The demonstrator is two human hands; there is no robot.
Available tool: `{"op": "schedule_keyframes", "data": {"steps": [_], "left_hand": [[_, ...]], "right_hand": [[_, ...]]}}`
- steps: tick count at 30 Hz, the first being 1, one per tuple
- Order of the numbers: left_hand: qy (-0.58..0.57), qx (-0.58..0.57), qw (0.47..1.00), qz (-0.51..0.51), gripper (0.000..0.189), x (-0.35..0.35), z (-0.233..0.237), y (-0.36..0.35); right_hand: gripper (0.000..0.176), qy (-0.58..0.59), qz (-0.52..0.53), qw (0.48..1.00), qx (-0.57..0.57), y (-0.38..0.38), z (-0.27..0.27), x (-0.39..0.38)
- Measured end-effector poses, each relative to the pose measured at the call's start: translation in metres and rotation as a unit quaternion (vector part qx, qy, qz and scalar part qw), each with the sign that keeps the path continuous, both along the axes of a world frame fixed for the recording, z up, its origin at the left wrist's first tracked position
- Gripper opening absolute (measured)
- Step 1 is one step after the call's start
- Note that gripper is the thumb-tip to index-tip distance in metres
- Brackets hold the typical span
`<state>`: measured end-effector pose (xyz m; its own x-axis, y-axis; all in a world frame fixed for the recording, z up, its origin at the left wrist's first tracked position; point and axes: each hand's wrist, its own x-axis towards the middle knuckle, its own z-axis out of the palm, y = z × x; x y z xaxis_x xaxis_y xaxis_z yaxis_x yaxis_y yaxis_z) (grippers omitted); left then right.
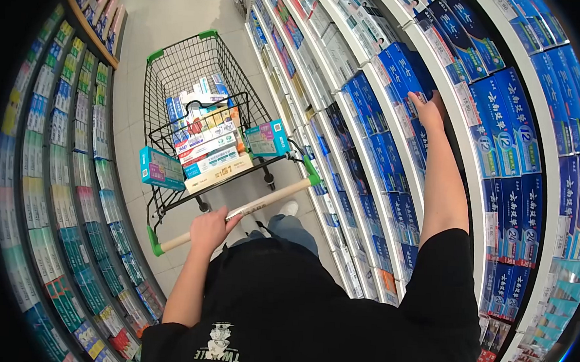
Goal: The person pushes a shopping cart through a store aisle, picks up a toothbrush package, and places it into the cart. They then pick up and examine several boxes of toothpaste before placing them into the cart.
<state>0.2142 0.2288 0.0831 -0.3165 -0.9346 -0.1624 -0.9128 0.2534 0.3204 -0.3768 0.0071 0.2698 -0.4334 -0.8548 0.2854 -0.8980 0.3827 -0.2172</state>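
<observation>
My left hand (210, 229) is wrapped around the pale handle (252, 205) of a wire shopping cart (175, 109) with green corners. Several toothpaste boxes (214, 147) lie piled in the cart. My right hand (427, 111) reaches into a shelf on the right, with its thumb and fingers closed at the near end of a blue toothpaste box (401, 69). The fingers' far side is partly hidden inside the shelf. More blue boxes (506, 123) stand in rows on the shelf beside my right forearm.
Shelves with white edges (398, 127) run along the right, close to the cart. Another stocked shelf (62, 149) lines the left. The tiled aisle floor (181, 5) extends ahead. My shoe (289, 208) shows behind the cart handle.
</observation>
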Motion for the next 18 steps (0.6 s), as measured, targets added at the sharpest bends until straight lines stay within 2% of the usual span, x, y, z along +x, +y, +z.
{"op": "schedule_keyframes", "data": {"steps": [3, 5, 6, 7, 8, 9, 10, 11, 12, 14, 16, 17, 18], "left_hand": [[0.014, -0.003, 1.000, -0.001, 0.058, 0.000, -0.002, -0.001], [0.017, -0.008, 1.000, -0.002, 0.059, 0.002, -0.009, -0.001], [0.026, -0.008, 1.000, 0.004, 0.059, 0.001, -0.008, -0.001], [0.016, 0.001, 1.000, 0.004, 0.059, 0.001, -0.009, -0.001], [0.003, 0.004, 1.000, 0.001, 0.058, 0.000, -0.004, -0.001], [-0.012, 0.024, 1.000, -0.001, 0.058, 0.000, 0.004, -0.003], [0.004, 0.056, 0.998, 0.017, 0.059, -0.002, 0.013, -0.004], [0.007, 0.057, 0.998, 0.024, 0.060, -0.003, 0.010, -0.004], [0.005, 0.061, 0.998, 0.023, 0.060, -0.003, 0.011, -0.002], [0.004, 0.061, 0.998, 0.017, 0.060, -0.003, 0.013, -0.005], [0.016, 0.061, 0.998, 0.021, 0.063, -0.003, 0.009, -0.001], [0.023, 0.067, 0.997, 0.026, 0.063, -0.004, 0.012, 0.000], [0.030, 0.071, 0.997, 0.029, 0.063, -0.005, 0.015, 0.002]], "right_hand": [[0.097, 0.060, -0.015, 0.998, 0.000, 0.000, -0.004, 0.002], [0.101, 0.110, -0.026, 0.994, 0.009, -0.004, -0.010, -0.006], [0.104, 0.115, -0.012, 0.993, 0.003, -0.005, -0.016, -0.011], [0.106, 0.077, -0.027, 0.995, 0.055, -0.006, -0.009, -0.011], [0.106, 0.089, -0.016, 0.994, 0.062, -0.007, -0.008, -0.012], [0.108, 0.085, -0.043, 0.992, 0.079, -0.003, -0.001, 0.004], [0.108, 0.116, -0.060, 0.988, 0.084, 0.002, 0.005, 0.022], [0.103, 0.281, -0.028, 0.959, -0.024, 0.015, -0.003, 0.040], [0.078, 0.365, 0.051, 0.925, -0.097, 0.026, -0.004, 0.058], [0.052, 0.302, 0.235, 0.912, -0.148, 0.045, -0.018, 0.100], [0.035, 0.088, 0.386, 0.915, -0.083, 0.066, -0.067, 0.138], [0.029, 0.049, 0.426, 0.902, -0.048, 0.085, -0.076, 0.179], [0.028, -0.021, 0.474, 0.880, -0.036, 0.097, -0.109, 0.200]]}}
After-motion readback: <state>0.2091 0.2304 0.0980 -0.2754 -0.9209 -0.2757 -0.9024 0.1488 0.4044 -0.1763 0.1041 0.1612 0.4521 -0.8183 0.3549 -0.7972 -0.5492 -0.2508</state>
